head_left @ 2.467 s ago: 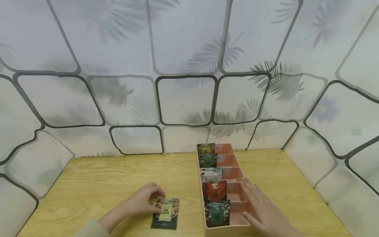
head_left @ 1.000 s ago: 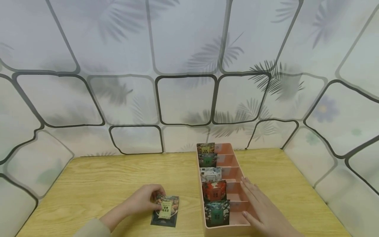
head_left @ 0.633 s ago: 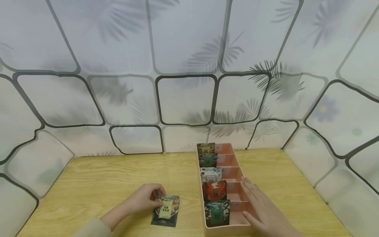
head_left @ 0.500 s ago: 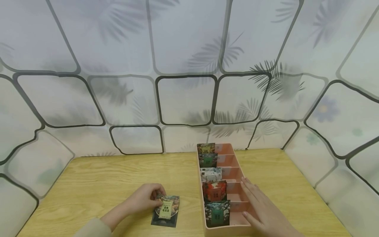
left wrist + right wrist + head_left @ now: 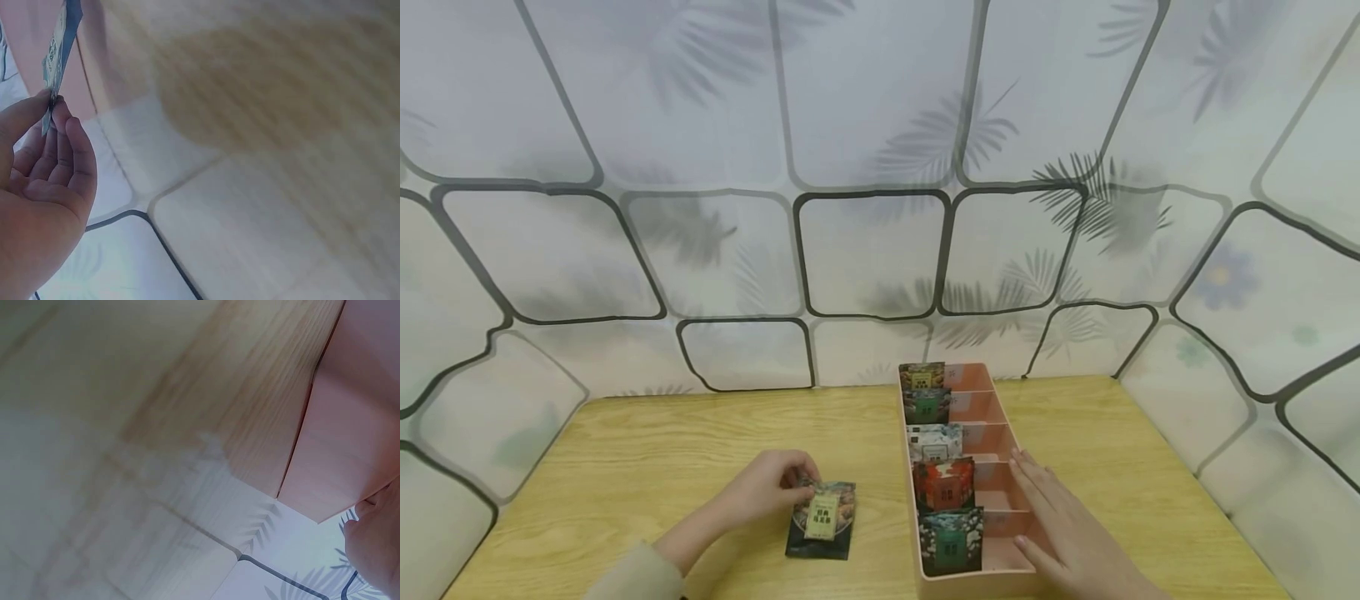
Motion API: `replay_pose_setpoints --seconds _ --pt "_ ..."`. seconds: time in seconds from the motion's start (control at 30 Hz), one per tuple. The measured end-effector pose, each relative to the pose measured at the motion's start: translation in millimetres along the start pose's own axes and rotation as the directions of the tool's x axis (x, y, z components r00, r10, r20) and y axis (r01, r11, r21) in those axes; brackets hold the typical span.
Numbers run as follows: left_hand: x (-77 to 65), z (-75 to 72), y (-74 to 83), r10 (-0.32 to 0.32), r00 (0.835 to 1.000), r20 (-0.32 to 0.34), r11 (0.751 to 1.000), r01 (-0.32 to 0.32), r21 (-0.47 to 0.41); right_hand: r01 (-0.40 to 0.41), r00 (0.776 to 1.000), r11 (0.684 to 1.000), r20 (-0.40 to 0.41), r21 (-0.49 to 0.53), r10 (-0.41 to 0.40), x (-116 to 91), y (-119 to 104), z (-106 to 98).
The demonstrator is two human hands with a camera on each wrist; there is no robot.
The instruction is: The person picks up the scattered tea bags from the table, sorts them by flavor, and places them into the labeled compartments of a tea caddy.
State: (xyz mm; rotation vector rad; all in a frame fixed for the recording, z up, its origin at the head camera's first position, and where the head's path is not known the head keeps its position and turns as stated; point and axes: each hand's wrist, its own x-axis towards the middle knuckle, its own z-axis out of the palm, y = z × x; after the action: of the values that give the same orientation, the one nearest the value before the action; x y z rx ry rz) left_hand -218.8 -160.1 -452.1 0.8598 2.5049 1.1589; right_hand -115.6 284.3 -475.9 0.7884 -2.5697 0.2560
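Observation:
In the head view, my left hand (image 5: 767,490) pinches a dark sachet (image 5: 822,518) with a yellow-green label by its upper left corner. The left wrist view has the sachet (image 5: 57,56) almost edge-on between thumb and fingertips. To its right stands a long pink box (image 5: 977,587) split into compartments. My right hand (image 5: 1071,533) rests along the box's right wall, fingers straight. Sachets stand along the left side of the box: a dark green one (image 5: 951,543) nearest, then red (image 5: 944,485), white (image 5: 935,443), green (image 5: 927,407) and a yellow-labelled one (image 5: 922,377) farthest.
The box stands on a light wood-grain table (image 5: 700,442). Behind it and at both sides rises a pale patterned wall covering (image 5: 872,258) with dark outlines and leaf prints.
My left hand has shifted its hold on the sachet, and just now both have moved slightly up and away from me. The right hand and the box have stayed put.

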Motion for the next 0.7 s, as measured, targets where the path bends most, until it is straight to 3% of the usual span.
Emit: replay_pose_setpoints --seconds 0.7 --pt "22.9 -29.3 21.3 0.07 0.994 -0.089 0.995 -0.064 0.073 0.004 1.0 1.0 -0.008 0.016 -0.004 -0.3 0.0 -0.9"
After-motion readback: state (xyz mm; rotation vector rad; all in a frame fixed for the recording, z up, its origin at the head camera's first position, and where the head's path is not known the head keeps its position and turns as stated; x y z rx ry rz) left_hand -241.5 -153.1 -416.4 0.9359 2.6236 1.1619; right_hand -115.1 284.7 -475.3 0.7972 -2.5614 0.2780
